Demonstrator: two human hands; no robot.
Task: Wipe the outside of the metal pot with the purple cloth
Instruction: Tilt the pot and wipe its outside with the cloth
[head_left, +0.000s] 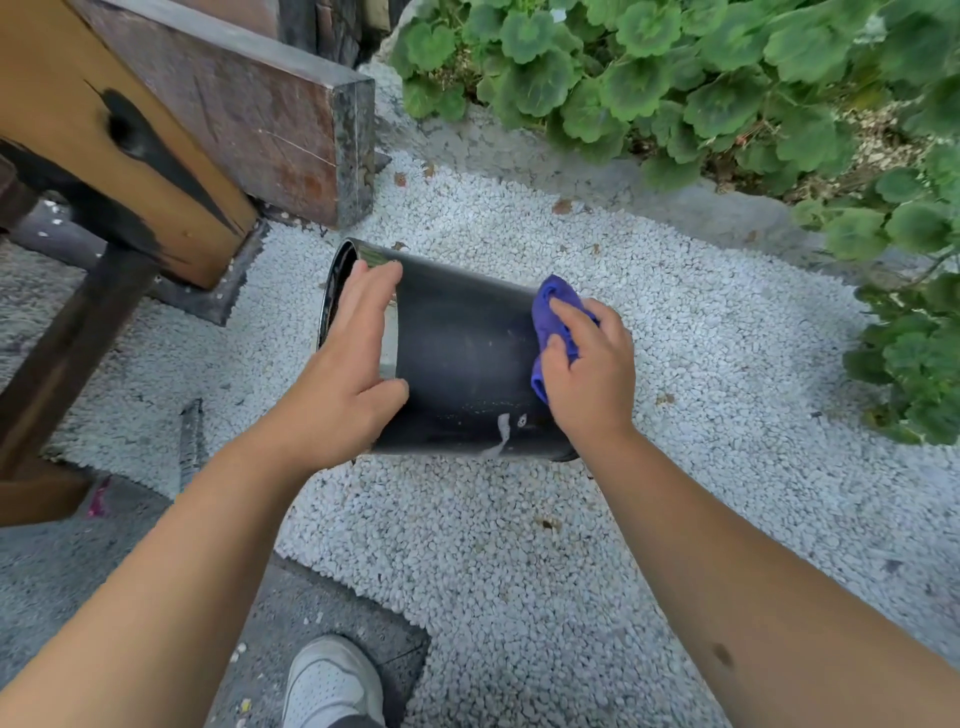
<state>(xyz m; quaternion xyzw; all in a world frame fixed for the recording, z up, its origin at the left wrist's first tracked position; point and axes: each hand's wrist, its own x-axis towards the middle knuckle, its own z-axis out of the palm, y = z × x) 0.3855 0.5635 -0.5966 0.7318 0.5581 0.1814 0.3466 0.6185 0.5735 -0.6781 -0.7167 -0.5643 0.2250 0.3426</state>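
A dark metal pot (462, 358) lies on its side on white gravel, its open mouth facing left and its base to the right. A pale streak marks its lower side. My left hand (353, 364) rests flat over the rim end, thumb against the pot's side, steadying it. My right hand (589, 369) presses a bunched purple cloth (558, 306) against the pot's wall near the base end. Part of the cloth is hidden under my fingers.
White gravel (519, 545) covers the ground around the pot. A wooden beam and a stone slab (260, 114) stand at the upper left, close to the pot's mouth. Leafy green plants (727, 78) fill the upper right. My white shoe (332, 680) is at the bottom.
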